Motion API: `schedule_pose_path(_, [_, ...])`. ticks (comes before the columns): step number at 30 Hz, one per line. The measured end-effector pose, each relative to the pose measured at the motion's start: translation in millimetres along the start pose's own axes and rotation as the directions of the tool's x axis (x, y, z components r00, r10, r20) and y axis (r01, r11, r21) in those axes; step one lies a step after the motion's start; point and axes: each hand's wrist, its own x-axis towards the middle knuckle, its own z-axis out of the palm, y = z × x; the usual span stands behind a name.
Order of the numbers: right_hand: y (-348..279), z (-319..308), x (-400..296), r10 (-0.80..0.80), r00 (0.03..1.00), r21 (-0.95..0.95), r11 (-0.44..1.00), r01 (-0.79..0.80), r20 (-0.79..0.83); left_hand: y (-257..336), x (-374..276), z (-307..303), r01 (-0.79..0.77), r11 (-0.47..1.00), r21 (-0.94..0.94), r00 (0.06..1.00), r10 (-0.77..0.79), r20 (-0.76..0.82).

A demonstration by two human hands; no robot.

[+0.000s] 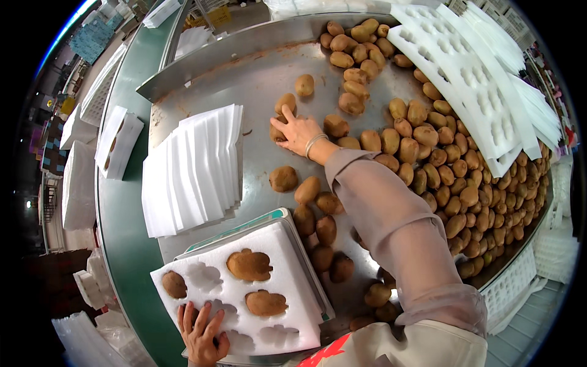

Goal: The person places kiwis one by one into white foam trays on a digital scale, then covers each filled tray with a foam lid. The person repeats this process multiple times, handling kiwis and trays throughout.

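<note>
My right hand [298, 133] reaches over the metal table, its fingers spread on a kiwifruit [276, 130], with a fingertip at a second kiwifruit [285, 102] just behind. My left hand [202, 330] lies at the near left edge of a white foam tray [300, 266], over a kiwifruit mostly hidden under its fingers. Three other kiwifruit show in the tray's hollows, one of them a large fruit [250, 266]; several hollows hold nothing. The tray rests on a scale [293, 225] with a green rim. Whether the right fingers grip the fruit is not plain.
A large heap of kiwifruit [467, 197] fills the right side, with foam trays [458, 73] leaning over it. White foam sheets [192, 169] lie fanned out left of centre. Along the left runs a green conveyor belt [119, 215] with a packed foam tray [119, 142].
</note>
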Motion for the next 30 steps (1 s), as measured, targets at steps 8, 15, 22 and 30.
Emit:
schedule_pose_path(8, [42.5,-12.1,-48.9,0.448,0.887,0.817,0.466,-0.340,0.114,0.4,10.6,-7.9,-0.031,0.999,-0.008,0.995,0.030,-0.099])
schedule_pose_path(15, [-66.3,-138.3,-210.0,0.036,0.981,0.852,-0.501,-0.149,0.193,59.7,8.6,-30.5,-0.136,0.974,-0.179,0.935,0.066,-0.348])
schedule_pose_path(22, [-202.2,-177.8,-263.8,-0.366,0.877,0.930,-0.071,-0.359,0.311,19.8,-44.7,9.6,0.247,0.910,-0.334,0.849,-0.369,-0.378])
schedule_pose_path(30, [-292.1,-102.4,-256.9,-0.470,0.797,0.098,0.836,0.540,-0.379,13.9,-37.3,26.1,0.210,0.974,-0.080,0.939,-0.224,-0.261])
